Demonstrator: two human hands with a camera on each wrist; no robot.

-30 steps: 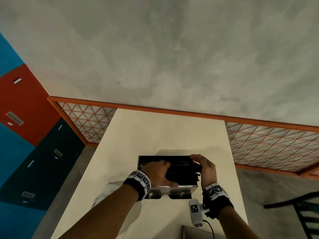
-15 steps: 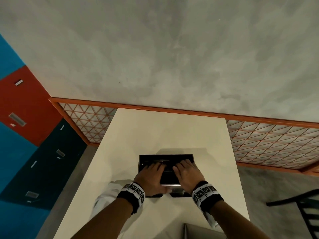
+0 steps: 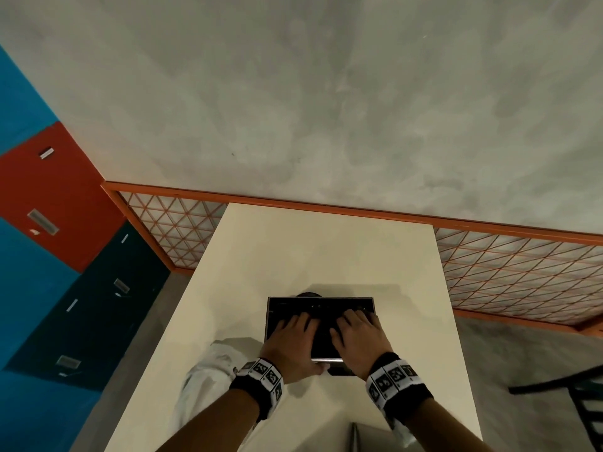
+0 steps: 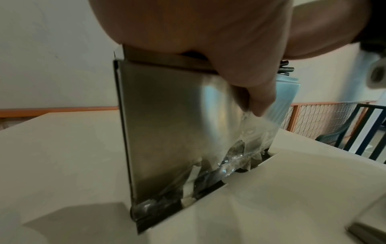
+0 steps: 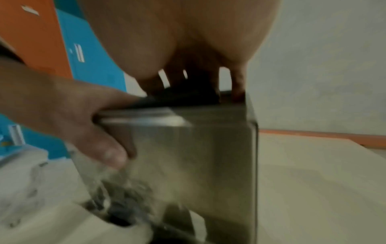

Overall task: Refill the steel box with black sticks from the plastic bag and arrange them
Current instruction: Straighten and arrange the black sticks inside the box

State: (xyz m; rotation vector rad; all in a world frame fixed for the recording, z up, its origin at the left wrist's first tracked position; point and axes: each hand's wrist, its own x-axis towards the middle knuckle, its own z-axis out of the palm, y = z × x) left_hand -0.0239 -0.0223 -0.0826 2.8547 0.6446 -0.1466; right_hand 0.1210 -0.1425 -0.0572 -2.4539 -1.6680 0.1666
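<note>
both hands palm-down, fingers spread flat on black sticks [image 3: 321, 331] in steel box [image 3: 342, 359]; left hand [image 3: 290, 345] thumb on box front, right hand [image 3: 360, 342].

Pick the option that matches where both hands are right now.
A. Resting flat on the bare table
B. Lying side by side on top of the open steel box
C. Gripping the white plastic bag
B: the head view shows the left hand and right hand spread over the black sticks in the shiny rectangular steel box.
</note>
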